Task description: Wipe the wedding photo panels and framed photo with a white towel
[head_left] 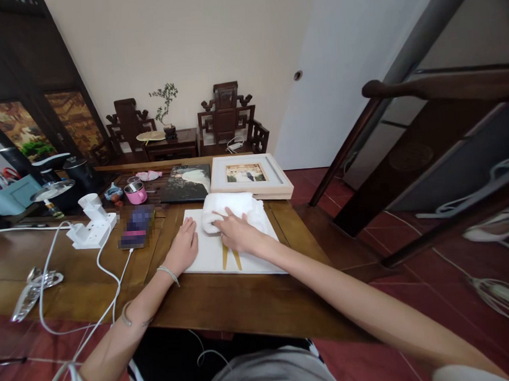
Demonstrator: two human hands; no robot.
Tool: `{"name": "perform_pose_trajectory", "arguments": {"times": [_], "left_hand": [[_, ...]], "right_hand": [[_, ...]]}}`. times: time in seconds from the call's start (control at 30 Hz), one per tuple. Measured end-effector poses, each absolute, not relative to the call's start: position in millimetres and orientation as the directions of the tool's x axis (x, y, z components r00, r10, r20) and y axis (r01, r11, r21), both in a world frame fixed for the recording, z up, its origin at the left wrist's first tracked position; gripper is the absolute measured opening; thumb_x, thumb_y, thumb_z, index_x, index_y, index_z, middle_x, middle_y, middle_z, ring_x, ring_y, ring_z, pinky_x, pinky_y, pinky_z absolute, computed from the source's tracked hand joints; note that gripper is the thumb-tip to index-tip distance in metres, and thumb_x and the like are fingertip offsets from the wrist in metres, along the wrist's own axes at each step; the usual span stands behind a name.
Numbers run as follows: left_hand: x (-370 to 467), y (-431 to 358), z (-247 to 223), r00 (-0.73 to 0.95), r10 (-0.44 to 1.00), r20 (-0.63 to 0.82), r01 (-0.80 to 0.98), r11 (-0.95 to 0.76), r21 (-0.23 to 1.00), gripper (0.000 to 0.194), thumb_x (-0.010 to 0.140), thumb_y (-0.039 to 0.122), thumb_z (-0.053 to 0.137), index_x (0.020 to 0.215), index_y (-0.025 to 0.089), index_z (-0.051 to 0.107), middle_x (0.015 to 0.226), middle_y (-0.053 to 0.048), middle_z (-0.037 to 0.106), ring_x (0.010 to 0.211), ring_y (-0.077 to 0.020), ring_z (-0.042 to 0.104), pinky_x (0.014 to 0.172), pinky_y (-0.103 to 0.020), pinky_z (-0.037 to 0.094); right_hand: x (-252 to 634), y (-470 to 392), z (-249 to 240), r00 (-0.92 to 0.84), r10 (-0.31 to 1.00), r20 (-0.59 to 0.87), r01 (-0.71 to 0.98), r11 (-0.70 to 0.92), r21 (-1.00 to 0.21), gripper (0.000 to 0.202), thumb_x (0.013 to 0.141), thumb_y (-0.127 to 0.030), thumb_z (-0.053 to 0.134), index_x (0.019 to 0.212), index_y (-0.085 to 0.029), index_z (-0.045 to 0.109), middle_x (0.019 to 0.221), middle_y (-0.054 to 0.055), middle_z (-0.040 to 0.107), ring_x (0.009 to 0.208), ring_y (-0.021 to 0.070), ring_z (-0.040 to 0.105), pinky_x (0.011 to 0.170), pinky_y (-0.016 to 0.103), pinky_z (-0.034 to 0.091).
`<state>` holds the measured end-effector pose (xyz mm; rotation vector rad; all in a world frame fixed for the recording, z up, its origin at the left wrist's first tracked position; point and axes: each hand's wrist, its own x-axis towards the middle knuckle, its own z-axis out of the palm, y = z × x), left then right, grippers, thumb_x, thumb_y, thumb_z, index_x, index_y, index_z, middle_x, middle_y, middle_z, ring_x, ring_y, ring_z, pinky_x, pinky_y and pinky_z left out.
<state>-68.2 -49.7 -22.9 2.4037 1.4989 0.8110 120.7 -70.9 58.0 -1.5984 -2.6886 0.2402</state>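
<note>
Head view | right hand (238, 232) fingers flat on soft white cloth (234, 210) | left hand (184, 246) fingers flat on white board (207, 258)

Her left hand (184, 246) lies flat on a white board (207, 255). The right hand (236, 232) presses a white cloth (234, 207) onto it, on the wooden table (226, 300).

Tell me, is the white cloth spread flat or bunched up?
Bunched up. The cloth lies in a thick, rumpled heap on the white board, under the right hand.
</note>
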Motion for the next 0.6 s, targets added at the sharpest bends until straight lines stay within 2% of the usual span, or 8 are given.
{"name": "perform_pose_trajectory", "arguments": {"times": [0.17, 0.3, 0.5, 0.6], "left_hand": [[-67, -50, -23, 0.343, 0.876, 0.339, 0.777, -0.467, 0.421, 0.044, 0.092, 0.02, 0.031, 0.129, 0.003, 0.049, 0.143, -0.023, 0.043, 0.14, -0.027, 0.032, 0.114, -0.047, 0.029], [-67, -52, -21, 0.342, 0.882, 0.325, 0.792, -0.456, 0.406, 0.045, 0.093, 0.02, 0.03, 0.129, 0.001, 0.048, 0.143, -0.024, 0.043, 0.14, -0.0272, 0.032, 0.114, -0.047, 0.028], [-69, -51, -22, 0.346, 0.888, 0.304, 0.786, -0.451, 0.423, 0.047, 0.094, 0.02, 0.03, 0.132, -0.003, 0.045, 0.145, -0.025, 0.039, 0.141, -0.0277, 0.029, 0.115, -0.046, 0.027], [-69, -51, -23, 0.342, 0.887, 0.31, 0.779, -0.452, 0.434, 0.046, 0.094, 0.02, 0.031, 0.132, -0.001, 0.046, 0.145, -0.024, 0.039, 0.141, -0.027, 0.029, 0.115, -0.046, 0.026]], "right_hand": [[116, -90, 43, -0.487, 0.871, -0.071, 0.873, 0.482, -0.076, 0.058, 0.074, 0.001, 0.042, 0.129, -0.015, 0.054, 0.156, 0.011, 0.022, 0.141, 0.0436, 0.011, 0.098, 0.074, 0.028], [117, -134, 39, -0.544, 0.835, -0.084, 0.839, 0.54, -0.064, 0.055, 0.075, -0.001, 0.044, 0.127, -0.017, 0.057, 0.156, 0.011, 0.021, 0.141, 0.0438, 0.01, 0.102, 0.073, 0.022], [122, -180, 60, -0.632, 0.738, -0.237, 0.774, 0.617, -0.141, 0.049, 0.075, -0.008, 0.051, 0.121, -0.02, 0.062, 0.157, 0.008, 0.018, 0.141, 0.0428, 0.008, 0.104, 0.071, 0.023], [123, -170, 64, -0.621, 0.752, -0.221, 0.783, 0.604, -0.145, 0.053, 0.075, -0.004, 0.046, 0.125, -0.017, 0.059, 0.156, 0.007, 0.02, 0.142, 0.0407, 0.009, 0.106, 0.069, 0.023]]}}
